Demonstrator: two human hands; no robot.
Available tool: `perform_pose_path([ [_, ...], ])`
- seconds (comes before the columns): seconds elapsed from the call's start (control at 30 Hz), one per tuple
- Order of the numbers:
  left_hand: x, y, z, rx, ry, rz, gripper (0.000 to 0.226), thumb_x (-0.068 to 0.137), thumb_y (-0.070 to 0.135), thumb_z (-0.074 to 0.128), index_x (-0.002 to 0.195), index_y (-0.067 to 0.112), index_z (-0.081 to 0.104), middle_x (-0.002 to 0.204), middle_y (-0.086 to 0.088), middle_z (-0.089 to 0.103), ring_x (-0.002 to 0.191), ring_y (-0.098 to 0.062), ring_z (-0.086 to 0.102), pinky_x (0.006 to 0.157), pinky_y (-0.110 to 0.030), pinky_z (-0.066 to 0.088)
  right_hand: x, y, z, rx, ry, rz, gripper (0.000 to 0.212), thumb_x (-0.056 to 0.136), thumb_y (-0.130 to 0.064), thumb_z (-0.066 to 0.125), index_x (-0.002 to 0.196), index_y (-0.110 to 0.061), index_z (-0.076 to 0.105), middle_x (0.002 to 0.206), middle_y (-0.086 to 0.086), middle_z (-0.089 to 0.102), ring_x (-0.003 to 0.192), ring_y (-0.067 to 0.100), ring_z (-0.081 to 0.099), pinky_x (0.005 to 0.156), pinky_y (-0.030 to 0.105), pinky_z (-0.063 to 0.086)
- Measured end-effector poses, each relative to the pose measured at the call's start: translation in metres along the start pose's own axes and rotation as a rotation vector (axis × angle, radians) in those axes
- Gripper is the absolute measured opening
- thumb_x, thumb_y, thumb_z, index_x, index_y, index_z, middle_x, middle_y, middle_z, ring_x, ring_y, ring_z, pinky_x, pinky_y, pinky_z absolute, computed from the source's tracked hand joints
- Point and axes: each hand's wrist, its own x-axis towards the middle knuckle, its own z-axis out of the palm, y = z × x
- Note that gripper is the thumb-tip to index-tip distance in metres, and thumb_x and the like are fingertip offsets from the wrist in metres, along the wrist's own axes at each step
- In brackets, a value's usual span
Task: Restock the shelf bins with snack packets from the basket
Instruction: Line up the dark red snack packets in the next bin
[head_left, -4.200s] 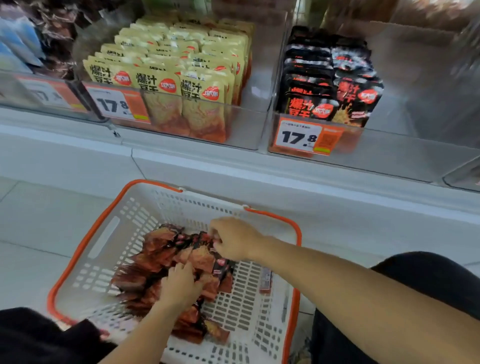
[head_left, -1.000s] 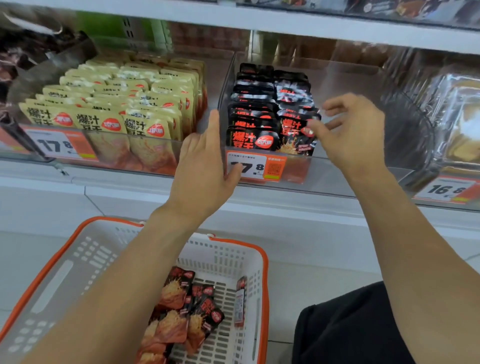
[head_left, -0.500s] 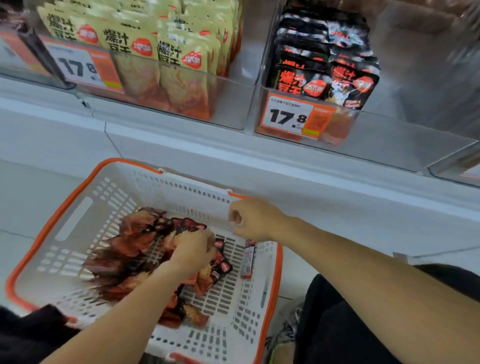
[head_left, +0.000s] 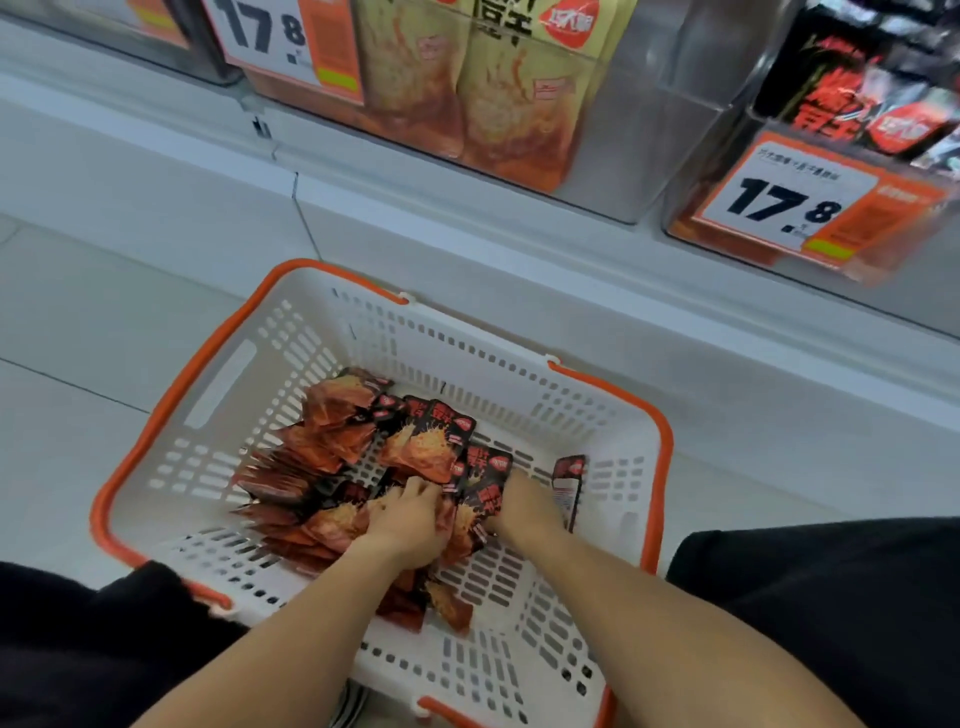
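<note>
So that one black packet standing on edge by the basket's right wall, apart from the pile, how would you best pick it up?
Probably by its top edge, coming straight down from above. The black snack packet stands nearly upright against the white plastic basket wall, so its thin upper edge points up and is free, while its faces are crowded by the wall and the right hand. Pinch across the two flat faces.

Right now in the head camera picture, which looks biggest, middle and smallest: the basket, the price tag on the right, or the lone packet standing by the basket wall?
1. basket, by far
2. right price tag, though it sits nearer the camera, so that is unsure
3. lone packet
</note>
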Motion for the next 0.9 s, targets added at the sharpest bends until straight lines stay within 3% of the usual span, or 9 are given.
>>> perform_pose_path([
  [0.1,0.007,0.009,-0.013,0.011,-0.047,-0.040,0.062,0.095,0.043,0.054,0.146,0.017,0.032,0.152,-0.012,0.026,0.140,-0.037,0.026,0.111,-0.054,0.032,0.003,-0.012,-0.025,-0.102,-0.003,-0.005,0.023,0.083,-0.003,0.066,0.100,-0.009,0.052,0.092,0.010,0.059,0.085,0.030,0.064,0.057,0.032,0.046],
  [0.17,0.010,0.016,-0.019,-0.113,-0.032,-0.029,0.061,0.088,0.043,0.060,0.139,0.018,0.039,0.143,-0.011,0.039,0.133,-0.033,0.037,0.107,-0.051,0.039,0.001,-0.019,-0.052,-0.191,-0.047,-0.021,0.014,0.085,0.004,0.058,0.081,-0.008,0.051,0.075,0.006,0.049,0.071,0.026,0.056,0.049,0.030,0.038],
  [0.3,0.007,0.035,-0.036,-0.352,0.151,0.045,0.054,0.085,0.038,0.071,0.129,0.017,0.046,0.124,-0.004,0.056,0.112,-0.024,0.056,0.091,-0.039,0.052,-0.013,-0.023,-0.118,-0.306,-0.011,-0.097,0.014,0.091,-0.001,0.055,0.100,-0.005,0.064,0.084,0.008,0.060,0.080,0.027,0.062,0.069,0.034,0.051],
  [0.4,0.001,0.054,-0.055,-0.402,0.230,0.090,0.066,0.084,0.045,0.073,0.137,0.017,0.046,0.127,-0.006,0.055,0.112,-0.022,0.057,0.086,-0.031,0.050,-0.038,-0.020,-0.175,-0.352,0.022,-0.190,0.011,0.090,-0.006,0.057,0.094,-0.009,0.067,0.092,0.010,0.066,0.094,0.031,0.067,0.070,0.032,0.049],
  [0.47,-0.006,0.070,-0.072,-0.510,0.292,0.176,0.063,0.078,0.053,0.074,0.130,0.025,0.050,0.126,0.000,0.055,0.111,-0.018,0.058,0.089,-0.032,0.051,-0.067,-0.018,-0.212,-0.296,0.067,-0.284,0.009,0.092,-0.010,0.060,0.101,-0.011,0.064,0.105,0.009,0.063,0.100,0.029,0.060,0.077,0.033,0.047],
  [0.53,-0.021,0.091,-0.093,-0.645,0.330,0.300,0.048,0.083,0.044,0.075,0.123,0.023,0.056,0.120,0.007,0.059,0.112,-0.016,0.059,0.091,-0.034,0.050,-0.101,-0.012,-0.244,-0.180,0.127,-0.371,0.011,0.093,-0.017,0.065,0.098,-0.021,0.056,0.111,0.003,0.061,0.101,0.024,0.057,0.077,0.031,0.043],
  [0.63,-0.057,0.127,-0.124,-0.846,0.386,0.544,0.015,0.094,0.019,0.068,0.105,0.009,0.069,0.098,-0.002,0.076,0.095,-0.019,0.071,0.085,-0.038,0.055,-0.148,0.007,-0.279,0.053,0.263,-0.472,0.017,0.091,-0.023,0.071,0.092,-0.028,0.055,0.103,-0.004,0.066,0.093,0.014,0.062,0.077,0.031,0.049],
  [0.73,-0.091,0.157,-0.146,-0.870,0.523,0.659,0.015,0.093,0.022,0.068,0.090,0.008,0.070,0.082,-0.005,0.075,0.081,-0.019,0.072,0.075,-0.037,0.056,-0.181,0.023,-0.304,0.207,0.459,-0.555,0.013,0.090,-0.026,0.073,0.095,-0.024,0.061,0.096,-0.009,0.067,0.088,0.008,0.063,0.078,0.029,0.052],
  [0.9,-0.133,0.198,-0.164,-0.896,0.737,0.743,0.008,0.091,0.031,0.066,0.097,0.026,0.067,0.092,0.013,0.072,0.086,-0.007,0.067,0.073,-0.017,0.051,-0.215,0.044,-0.331,0.340,0.744,-0.730,0.018,0.092,-0.020,0.071,0.096,-0.033,0.059,0.090,-0.019,0.067,0.080,0.014,0.067,0.075,0.031,0.053],
])
